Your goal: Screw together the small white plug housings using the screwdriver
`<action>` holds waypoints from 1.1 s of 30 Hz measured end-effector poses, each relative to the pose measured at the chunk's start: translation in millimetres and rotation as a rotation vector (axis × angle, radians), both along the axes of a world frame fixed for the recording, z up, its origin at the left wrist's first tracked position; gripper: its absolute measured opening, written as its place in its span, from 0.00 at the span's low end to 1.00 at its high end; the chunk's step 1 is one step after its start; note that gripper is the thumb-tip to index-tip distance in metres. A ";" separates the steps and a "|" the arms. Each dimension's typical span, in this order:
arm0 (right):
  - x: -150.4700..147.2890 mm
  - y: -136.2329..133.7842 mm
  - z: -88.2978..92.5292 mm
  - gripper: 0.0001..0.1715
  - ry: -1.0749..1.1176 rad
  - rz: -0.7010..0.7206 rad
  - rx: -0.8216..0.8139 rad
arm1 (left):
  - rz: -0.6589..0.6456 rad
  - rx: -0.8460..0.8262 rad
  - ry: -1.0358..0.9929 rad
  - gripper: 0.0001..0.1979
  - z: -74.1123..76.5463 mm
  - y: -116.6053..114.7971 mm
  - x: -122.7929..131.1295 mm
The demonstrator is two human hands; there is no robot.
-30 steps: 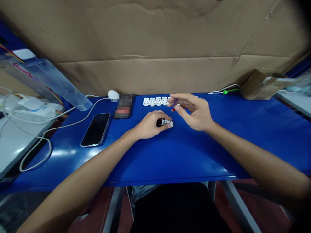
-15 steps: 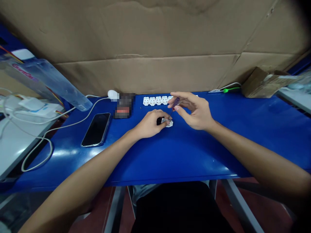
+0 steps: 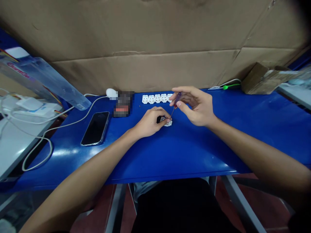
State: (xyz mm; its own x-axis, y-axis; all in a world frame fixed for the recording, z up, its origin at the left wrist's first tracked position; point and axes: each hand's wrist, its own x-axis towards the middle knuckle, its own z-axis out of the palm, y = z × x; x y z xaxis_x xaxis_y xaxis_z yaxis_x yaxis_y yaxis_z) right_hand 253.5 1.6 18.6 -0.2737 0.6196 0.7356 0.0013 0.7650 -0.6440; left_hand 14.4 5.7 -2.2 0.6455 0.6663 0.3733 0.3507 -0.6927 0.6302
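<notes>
My left hand (image 3: 153,122) is closed on a small white part (image 3: 168,123) that rests on the blue table (image 3: 184,155); its fingers cover much of the part. In my right hand (image 3: 195,106) is a small screwdriver (image 3: 178,97) with a purple and red handle, held between thumb and fingers. The shaft slants down and left, its tip at the white part beside my left fingertips. Behind my hands stands a row of several similar white parts (image 3: 157,98), its right end hidden by my right fingers.
A phone (image 3: 95,128) lies at the left, near a blurred dark item (image 3: 123,105) and a looping white cable (image 3: 51,147). A clear plastic container (image 3: 57,82) leans at the far left. An open cardboard box (image 3: 257,79) sits at the back right.
My right hand and the screwdriver handle have shifted slightly right and up, with the shaft leaning more. My left hand still holds the white part. The whole view has shifted a little.
</notes>
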 end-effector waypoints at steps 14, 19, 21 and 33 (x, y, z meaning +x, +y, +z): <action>0.3 -2.6 5.2 0.20 0.008 -0.026 -0.049 | 0.007 0.126 0.130 0.07 4.3 0.4 -4.0; 0.8 0.5 -2.6 0.21 -0.038 0.057 -0.027 | 0.011 0.160 0.153 0.07 1.5 2.3 -5.3; 0.6 1.9 -5.3 0.21 -0.068 0.063 -0.011 | 0.016 0.171 0.165 0.07 0.0 3.0 -6.2; 2.1 2.1 -5.4 0.22 -0.066 0.066 0.001 | 0.129 0.062 0.054 0.07 6.8 6.7 -8.8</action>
